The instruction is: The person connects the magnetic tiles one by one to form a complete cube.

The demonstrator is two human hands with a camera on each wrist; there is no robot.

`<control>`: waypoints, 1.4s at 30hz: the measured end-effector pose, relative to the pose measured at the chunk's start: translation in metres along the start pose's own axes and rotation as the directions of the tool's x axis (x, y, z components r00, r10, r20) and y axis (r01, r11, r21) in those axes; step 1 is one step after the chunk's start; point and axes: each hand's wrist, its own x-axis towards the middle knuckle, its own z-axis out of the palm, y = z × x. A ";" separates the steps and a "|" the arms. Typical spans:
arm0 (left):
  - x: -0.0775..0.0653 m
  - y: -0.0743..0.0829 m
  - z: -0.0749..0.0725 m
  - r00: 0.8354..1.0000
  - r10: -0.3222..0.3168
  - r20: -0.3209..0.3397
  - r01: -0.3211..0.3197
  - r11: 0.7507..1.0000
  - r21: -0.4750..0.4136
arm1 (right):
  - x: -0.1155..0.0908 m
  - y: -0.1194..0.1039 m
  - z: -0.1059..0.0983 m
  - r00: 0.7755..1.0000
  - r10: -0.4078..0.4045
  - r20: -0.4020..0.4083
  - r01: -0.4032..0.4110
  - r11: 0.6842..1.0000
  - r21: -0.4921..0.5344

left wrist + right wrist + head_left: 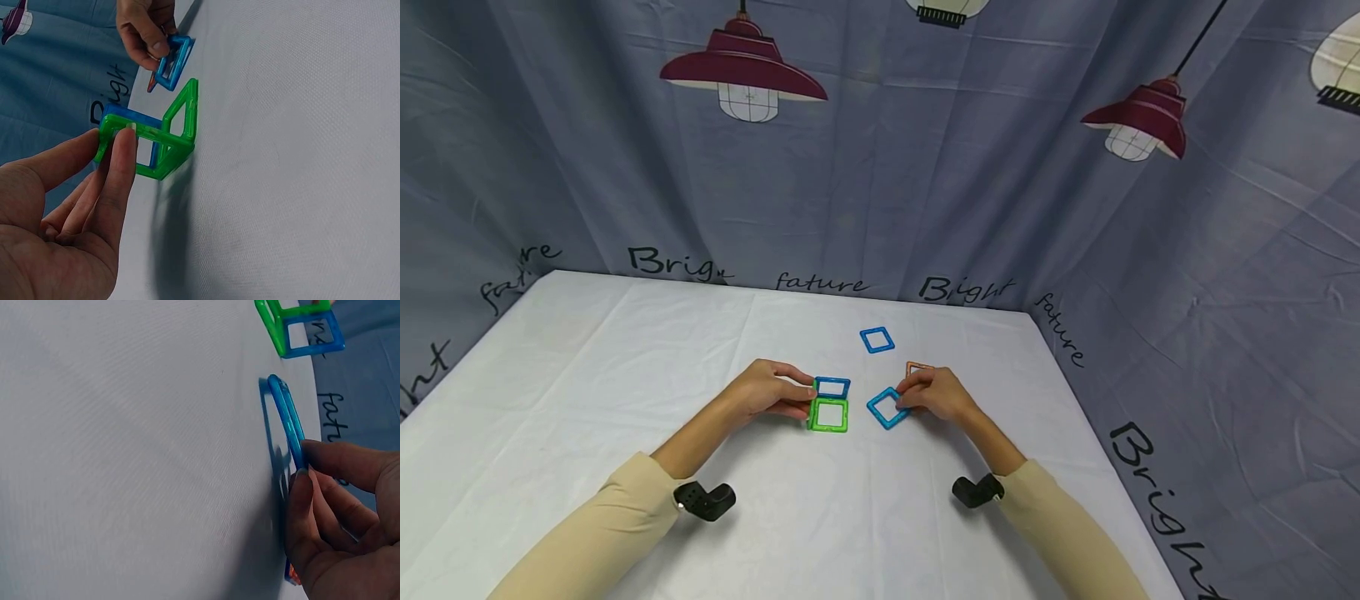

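My left hand (769,392) pinches the upright green side of a joined group of square magnetic tile frames. In the left wrist view, a second green tile (187,112) lies along the table and a blue tile (128,114) stands at the back, the pieces meeting at their edges. My right hand (942,393) pinches a light blue square tile (887,408) between thumb and finger at its right corner, tilted close over the table. Behind the right hand lies an orange tile (914,367), partly hidden by the fingers.
Another blue square tile (877,340) lies flat farther back on the white-covered table (625,350). Behind and to the right hangs a grey-blue curtain (880,192) with printed lamps and lettering. Black wrist cameras (706,502) sit by both sleeves.
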 end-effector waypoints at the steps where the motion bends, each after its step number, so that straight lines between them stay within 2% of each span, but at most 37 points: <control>1: 0.000 0.000 0.000 1.000 0.000 0.000 0.000 1.000 0.001 | 0.000 -0.002 0.001 1.000 0.002 0.001 -0.002 1.000 0.004; 11: -0.001 0.000 0.000 1.000 -0.004 -0.005 0.004 1.000 0.011 | 0.001 -0.015 0.015 1.000 0.003 0.022 -0.002 1.000 -0.006; 19: -0.001 0.001 0.000 1.000 -0.001 -0.003 0.001 1.000 0.010 | 0.001 -0.022 0.023 0.999 0.035 0.032 -0.035 0.999 -0.009; 35: 0.001 0.000 0.000 1.000 -0.002 -0.003 0.002 1.000 -0.010 | -0.001 -0.024 0.025 0.999 0.033 0.035 -0.034 0.999 0.022; 42: 0.001 0.001 0.001 1.000 -0.007 -0.018 0.007 1.000 -0.002 | -0.001 -0.024 0.025 0.997 0.037 0.062 -0.040 0.998 0.050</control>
